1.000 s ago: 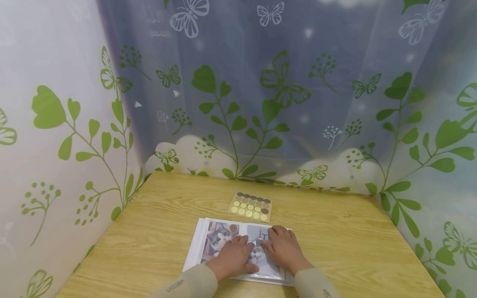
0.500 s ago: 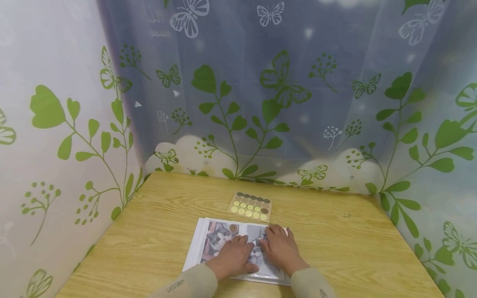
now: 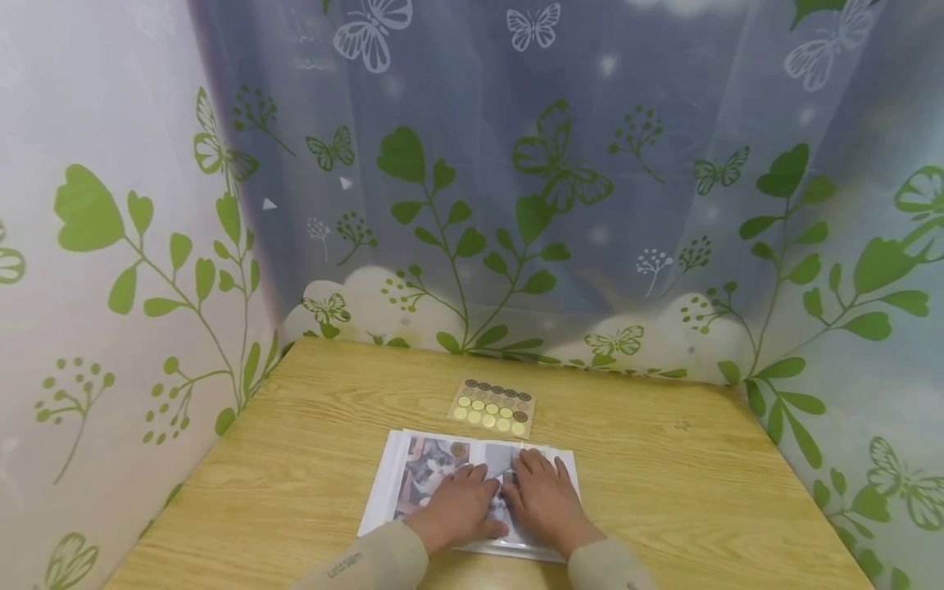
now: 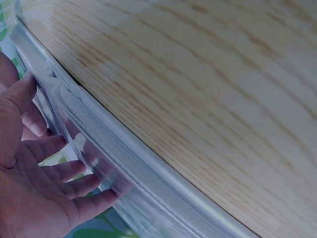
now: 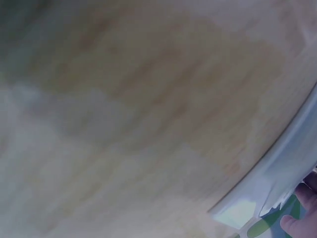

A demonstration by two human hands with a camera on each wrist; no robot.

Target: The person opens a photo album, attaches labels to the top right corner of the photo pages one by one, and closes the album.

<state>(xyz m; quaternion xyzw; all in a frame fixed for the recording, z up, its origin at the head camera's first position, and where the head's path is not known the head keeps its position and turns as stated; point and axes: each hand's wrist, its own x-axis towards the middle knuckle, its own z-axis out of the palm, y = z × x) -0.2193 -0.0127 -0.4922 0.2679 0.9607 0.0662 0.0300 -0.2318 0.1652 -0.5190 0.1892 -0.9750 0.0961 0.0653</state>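
A photo album [image 3: 378, 485] with clear sleeves lies open on the table. On its left page a cat photo [image 3: 422, 474] shows, with a round brown sticker [image 3: 459, 449] at the upper right. My left hand [image 3: 456, 506] rests across the middle of the album, fingers extended; the left wrist view has its fingertips on the clear sleeve, above a thick stack of pages [image 4: 124, 136]. My right hand [image 3: 547, 498] lies on the right page with fingers stretched forward, covering much of the photo there. Only part of that hand [image 5: 303, 220] enters the right wrist view, beside the album's edge [image 5: 277, 173].
Just behind the album lies a sheet of round stickers [image 3: 492, 407], with dark and yellow rows. The wooden table [image 3: 649, 483] extends on both sides. A curtain [image 3: 472, 180] with green leaves and butterflies encloses the back and sides.
My right hand has slid left and slightly toward me over the right page, coming closer to the left hand. The left hand holds its place on the album.
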